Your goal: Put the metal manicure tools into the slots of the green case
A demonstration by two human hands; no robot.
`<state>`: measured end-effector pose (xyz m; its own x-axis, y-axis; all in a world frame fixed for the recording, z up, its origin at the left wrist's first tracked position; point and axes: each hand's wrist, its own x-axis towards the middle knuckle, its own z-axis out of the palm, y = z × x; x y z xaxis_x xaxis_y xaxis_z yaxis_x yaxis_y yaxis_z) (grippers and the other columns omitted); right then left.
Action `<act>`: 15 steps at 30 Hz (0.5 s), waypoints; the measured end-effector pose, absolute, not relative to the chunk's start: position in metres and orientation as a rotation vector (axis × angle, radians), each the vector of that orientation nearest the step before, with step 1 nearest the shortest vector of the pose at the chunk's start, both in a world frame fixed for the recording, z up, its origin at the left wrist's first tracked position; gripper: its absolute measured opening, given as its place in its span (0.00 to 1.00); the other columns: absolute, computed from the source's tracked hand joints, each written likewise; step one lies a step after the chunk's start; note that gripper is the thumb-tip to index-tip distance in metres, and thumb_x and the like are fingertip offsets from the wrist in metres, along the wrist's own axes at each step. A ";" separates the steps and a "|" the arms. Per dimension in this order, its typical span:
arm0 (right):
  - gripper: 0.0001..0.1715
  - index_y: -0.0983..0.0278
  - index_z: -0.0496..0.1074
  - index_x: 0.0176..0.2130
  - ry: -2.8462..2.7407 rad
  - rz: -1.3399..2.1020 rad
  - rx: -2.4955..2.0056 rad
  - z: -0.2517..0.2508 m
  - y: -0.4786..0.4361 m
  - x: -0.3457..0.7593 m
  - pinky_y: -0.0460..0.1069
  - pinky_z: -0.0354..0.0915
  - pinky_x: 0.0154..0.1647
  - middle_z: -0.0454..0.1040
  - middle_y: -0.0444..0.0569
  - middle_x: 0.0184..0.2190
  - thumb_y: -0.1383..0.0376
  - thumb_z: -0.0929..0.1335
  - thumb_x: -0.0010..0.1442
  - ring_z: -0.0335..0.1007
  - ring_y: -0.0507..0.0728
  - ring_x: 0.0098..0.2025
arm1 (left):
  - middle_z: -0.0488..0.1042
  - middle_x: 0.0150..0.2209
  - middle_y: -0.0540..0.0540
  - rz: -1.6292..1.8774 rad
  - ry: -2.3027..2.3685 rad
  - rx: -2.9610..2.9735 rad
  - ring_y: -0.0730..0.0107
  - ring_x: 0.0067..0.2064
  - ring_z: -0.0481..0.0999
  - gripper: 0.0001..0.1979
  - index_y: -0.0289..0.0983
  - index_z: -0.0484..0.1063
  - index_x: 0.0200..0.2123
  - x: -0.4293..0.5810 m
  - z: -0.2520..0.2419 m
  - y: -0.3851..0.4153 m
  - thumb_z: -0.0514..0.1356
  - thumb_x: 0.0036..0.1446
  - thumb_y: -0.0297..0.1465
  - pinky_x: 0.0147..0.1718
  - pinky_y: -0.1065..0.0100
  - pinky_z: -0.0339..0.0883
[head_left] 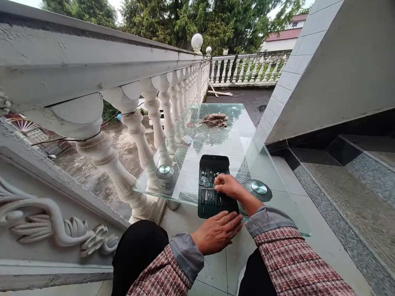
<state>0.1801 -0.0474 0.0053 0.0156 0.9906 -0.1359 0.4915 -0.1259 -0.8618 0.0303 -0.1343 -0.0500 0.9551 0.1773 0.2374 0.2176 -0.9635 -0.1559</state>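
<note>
While the left hand [217, 232], fingers together, is steadying the open case [213, 163] on the counter [222, 135], the right hand [230, 187] is pinching one tool [215, 185]; others are lying slotted.

My one head-worn camera faces forward and down, close above the left hand [217, 231], right hand [228, 186] and glass surface [216, 142].

Soft overcast daylight, no hard shadows; sky glare on glass table [234, 135]; strong wide-angle bending at edges; sharp.
</note>
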 end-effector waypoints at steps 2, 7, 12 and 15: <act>0.10 0.65 0.66 0.24 -1.456 0.995 -1.680 0.011 -0.045 0.190 0.43 0.58 0.22 0.66 0.39 0.19 0.68 0.70 0.38 0.60 0.47 0.22 | 0.47 0.65 0.38 -0.304 -0.312 -2.937 0.59 0.65 0.46 0.30 0.27 0.50 0.62 0.030 -0.049 -0.135 0.54 0.61 0.36 0.62 0.59 0.45; 0.12 0.63 0.63 0.28 -1.291 0.903 -1.705 0.025 -0.053 0.235 0.43 0.55 0.18 0.64 0.39 0.19 0.62 0.68 0.43 0.58 0.47 0.19 | 0.45 0.65 0.39 -0.265 -0.329 -2.969 0.59 0.66 0.44 0.30 0.28 0.50 0.62 0.030 -0.047 -0.135 0.54 0.61 0.36 0.62 0.59 0.44; 0.12 0.63 0.62 0.23 -1.283 0.934 -1.810 0.019 -0.075 0.270 0.43 0.51 0.14 0.61 0.37 0.13 0.65 0.70 0.38 0.54 0.46 0.15 | 0.45 0.65 0.38 -0.283 -0.334 -2.937 0.58 0.66 0.45 0.29 0.28 0.51 0.61 0.032 -0.047 -0.135 0.54 0.61 0.36 0.63 0.59 0.43; 0.11 0.64 0.63 0.22 -1.324 0.929 -1.874 0.008 -0.083 0.274 0.43 0.51 0.14 0.63 0.39 0.13 0.66 0.70 0.38 0.55 0.47 0.15 | 0.45 0.65 0.38 -0.286 -0.333 -2.918 0.58 0.66 0.45 0.29 0.28 0.52 0.61 0.034 -0.048 -0.136 0.54 0.61 0.36 0.63 0.59 0.43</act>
<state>0.2743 -0.0827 0.0078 0.2372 0.9552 -0.1768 0.4914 -0.2749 -0.8264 0.0343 -0.1356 -0.0476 0.9561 0.2028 0.2113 0.2396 -0.9565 -0.1663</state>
